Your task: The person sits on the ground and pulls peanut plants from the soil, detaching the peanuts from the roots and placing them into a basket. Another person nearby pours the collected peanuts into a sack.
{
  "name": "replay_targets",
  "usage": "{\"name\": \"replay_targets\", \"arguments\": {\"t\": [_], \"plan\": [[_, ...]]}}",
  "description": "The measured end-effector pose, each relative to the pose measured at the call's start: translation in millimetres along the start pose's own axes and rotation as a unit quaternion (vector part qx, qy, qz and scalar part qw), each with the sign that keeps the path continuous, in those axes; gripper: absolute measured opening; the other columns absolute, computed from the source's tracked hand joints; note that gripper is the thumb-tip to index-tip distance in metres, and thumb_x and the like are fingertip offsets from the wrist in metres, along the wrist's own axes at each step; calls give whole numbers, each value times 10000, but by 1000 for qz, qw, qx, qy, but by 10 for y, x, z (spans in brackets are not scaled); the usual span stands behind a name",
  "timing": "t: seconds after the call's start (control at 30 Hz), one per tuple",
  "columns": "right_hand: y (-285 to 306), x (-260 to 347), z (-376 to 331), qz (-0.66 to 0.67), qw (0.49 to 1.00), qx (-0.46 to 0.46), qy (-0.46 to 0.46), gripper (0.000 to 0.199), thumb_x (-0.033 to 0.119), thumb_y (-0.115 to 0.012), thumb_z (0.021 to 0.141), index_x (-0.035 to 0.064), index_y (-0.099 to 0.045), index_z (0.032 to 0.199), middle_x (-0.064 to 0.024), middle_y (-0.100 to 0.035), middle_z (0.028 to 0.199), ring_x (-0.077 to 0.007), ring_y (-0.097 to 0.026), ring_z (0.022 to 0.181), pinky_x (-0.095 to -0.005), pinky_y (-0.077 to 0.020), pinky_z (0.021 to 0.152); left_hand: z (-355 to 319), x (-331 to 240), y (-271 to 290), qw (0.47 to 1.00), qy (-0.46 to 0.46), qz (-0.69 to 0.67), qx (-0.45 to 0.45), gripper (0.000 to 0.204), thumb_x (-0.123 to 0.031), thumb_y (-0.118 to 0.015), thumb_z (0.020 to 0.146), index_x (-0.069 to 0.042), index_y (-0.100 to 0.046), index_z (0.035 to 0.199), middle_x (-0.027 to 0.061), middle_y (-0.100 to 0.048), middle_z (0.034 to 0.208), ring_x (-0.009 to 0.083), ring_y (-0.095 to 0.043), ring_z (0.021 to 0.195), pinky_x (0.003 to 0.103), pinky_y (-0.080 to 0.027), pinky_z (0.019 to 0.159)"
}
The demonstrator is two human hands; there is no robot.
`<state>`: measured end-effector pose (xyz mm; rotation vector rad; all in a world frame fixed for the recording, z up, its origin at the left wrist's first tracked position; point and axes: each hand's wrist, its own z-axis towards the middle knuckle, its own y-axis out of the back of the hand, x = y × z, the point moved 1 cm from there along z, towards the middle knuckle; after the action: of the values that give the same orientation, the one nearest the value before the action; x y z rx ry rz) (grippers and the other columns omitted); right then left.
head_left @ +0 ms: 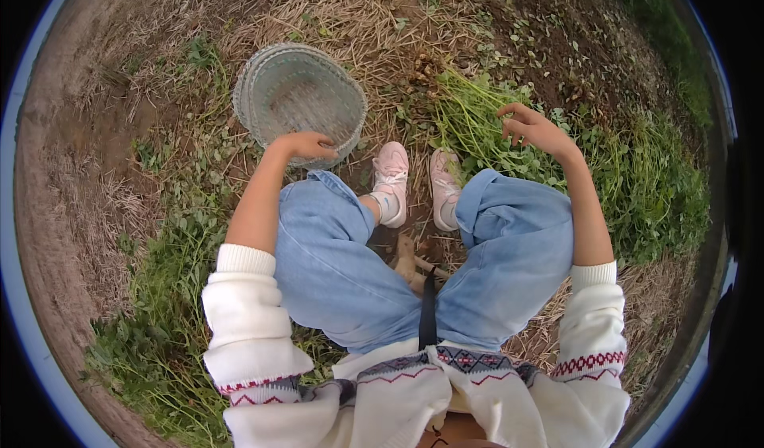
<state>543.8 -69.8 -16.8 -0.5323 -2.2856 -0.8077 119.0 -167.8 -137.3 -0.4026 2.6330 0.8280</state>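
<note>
My left hand [306,146] hangs over the near rim of a round, grey-green woven basket [350,90], its fingers loosely bent with nothing visible in them. The basket appears to be more than one nested together, and bits of soil or straw lie on its bottom. To the right, my right hand [539,132] hovers above a bundle of pulled green plants [473,110], fingers apart and slightly curved, holding nothing. Brown pods, which look like peanuts [426,70], cluster at the root end of this bundle, pointing away from me.
More leafy plants [649,177] are heaped at the right, and others [171,313] lie at the left. Dry straw [374,18] covers the soil ahead. My pink shoes [391,169] stand between basket and bundle. A piece of wood [407,259] shows between my legs.
</note>
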Motion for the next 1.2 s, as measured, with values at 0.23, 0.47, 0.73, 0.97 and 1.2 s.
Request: {"name": "replay_targets", "arguments": {"t": [0.23, 0.47, 0.73, 0.97, 1.2], "plan": [[-268, 292, 180, -68, 990, 113, 53, 333, 277, -518, 883, 84, -511, 1153, -53, -605, 855, -143, -549, 744, -300, -454, 699, 264, -398, 88, 997, 6, 65, -40, 500, -298, -656, 730, -126, -560, 1189, 147, -632, 1046, 279, -589, 1006, 393, -464, 854], [-311, 171, 778, -98, 985, 123, 76, 302, 266, -512, 898, 98, -514, 1148, -49, -611, 939, -145, -563, 819, -307, -451, 750, 470, -490, 36, 982, 66, 175, -19, 421, -319, -690, 665, -113, -655, 1030, 133, -623, 1062, 291, -594, 997, 396, -505, 786], [-620, -895, 2062, -196, 962, -158, 109, 286, 182, -551, 845, 63, -528, 1104, -97, -585, 1006, -268, -559, 944, -378, -455, 800, 739, -911, 62, 968, 92, 30, -233, 274, -277, -650, 670, -49, -626, 820, 169, -646, 857, 351, -626, 770, 440, -511, 694], [-1155, -1117, 2655, -426, 845, -183, 266, 328, 206, -624, 775, 120, -562, 1085, -41, -549, 1031, -214, -495, 1016, -349, -366, 891, 1057, -1151, 37, 954, 132, 81, -257, 214, -238, -633, 766, -61, -582, 873, 120, -632, 804, 310, -632, 737, 408, -517, 577], [-1232, -1311, 2923, -463, 836, -236, 177, 120, 193, -635, 733, 140, -643, 841, -5, -501, 890, -181, -479, 888, -333, -352, 804, 1339, -1610, 123, 918, -83, -39, -385, 98, -146, -575, 810, -89, -605, 883, 47, -580, 783, 235, -581, 707, 352, -483, 591]]}}
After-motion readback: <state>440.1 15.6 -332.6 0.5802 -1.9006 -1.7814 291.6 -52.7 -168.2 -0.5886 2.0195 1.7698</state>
